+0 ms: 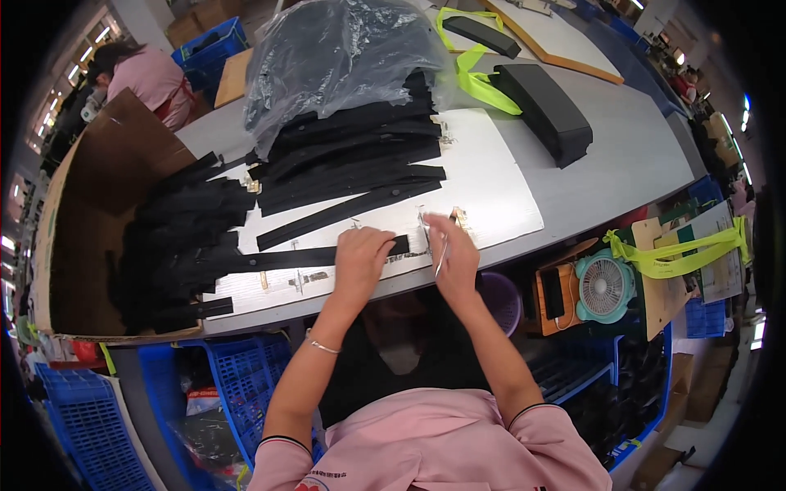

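Here, the black strap (303, 259) lies lengthwise left-to-right beneath both hands (405, 254).

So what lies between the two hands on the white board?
In the head view, between left hand and right hand: the black strap's end, then bare white board.

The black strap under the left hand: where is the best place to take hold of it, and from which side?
Probably at the free right end of the black strap, just beyond the left hand, coming from above. It lies flat along the white board, so a pinch across its narrow width looks best. The right hand holds a thin tool there.
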Demonstrator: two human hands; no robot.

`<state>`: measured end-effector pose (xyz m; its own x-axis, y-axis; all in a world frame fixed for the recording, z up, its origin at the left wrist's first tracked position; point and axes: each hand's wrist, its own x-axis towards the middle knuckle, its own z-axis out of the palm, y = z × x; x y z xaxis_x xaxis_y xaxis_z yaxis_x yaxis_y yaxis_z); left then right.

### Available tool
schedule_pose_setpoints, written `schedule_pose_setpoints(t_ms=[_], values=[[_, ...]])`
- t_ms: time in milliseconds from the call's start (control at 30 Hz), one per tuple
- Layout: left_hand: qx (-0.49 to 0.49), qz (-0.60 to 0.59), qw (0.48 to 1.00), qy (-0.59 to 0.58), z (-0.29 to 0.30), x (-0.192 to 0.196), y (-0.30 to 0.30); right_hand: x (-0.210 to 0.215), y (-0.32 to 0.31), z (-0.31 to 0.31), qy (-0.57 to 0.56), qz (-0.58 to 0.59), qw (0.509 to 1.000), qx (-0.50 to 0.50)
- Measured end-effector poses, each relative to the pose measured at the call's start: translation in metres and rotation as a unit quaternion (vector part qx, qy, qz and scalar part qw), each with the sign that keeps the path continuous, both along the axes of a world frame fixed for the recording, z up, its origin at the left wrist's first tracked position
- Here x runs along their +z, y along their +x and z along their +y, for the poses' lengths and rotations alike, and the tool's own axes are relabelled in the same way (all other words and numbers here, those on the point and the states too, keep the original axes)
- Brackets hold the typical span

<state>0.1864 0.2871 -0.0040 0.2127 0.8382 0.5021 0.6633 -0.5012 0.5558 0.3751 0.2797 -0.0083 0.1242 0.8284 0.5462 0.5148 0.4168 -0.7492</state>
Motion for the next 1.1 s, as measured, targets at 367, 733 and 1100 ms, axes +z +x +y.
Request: schedule_pose_setpoints(t_ms=[367,733,1100], values=[[-0.002,0.067,0.997,-0.025,-0.022,-0.011,0.014,-0.019,0.051,-0.025,0.044,-0.320,0.946,0.003],[0.005,0.111,0.994,-0.019,-0.036,-0.004,0.018,-0.016,0.067,-0.022,0.044,-0.345,0.938,-0.012],[0.012,0.108,0.994,-0.012,-0.037,-0.004,0.016,0.034,0.040,0.011,-0.024,-0.102,0.993,0.054]])
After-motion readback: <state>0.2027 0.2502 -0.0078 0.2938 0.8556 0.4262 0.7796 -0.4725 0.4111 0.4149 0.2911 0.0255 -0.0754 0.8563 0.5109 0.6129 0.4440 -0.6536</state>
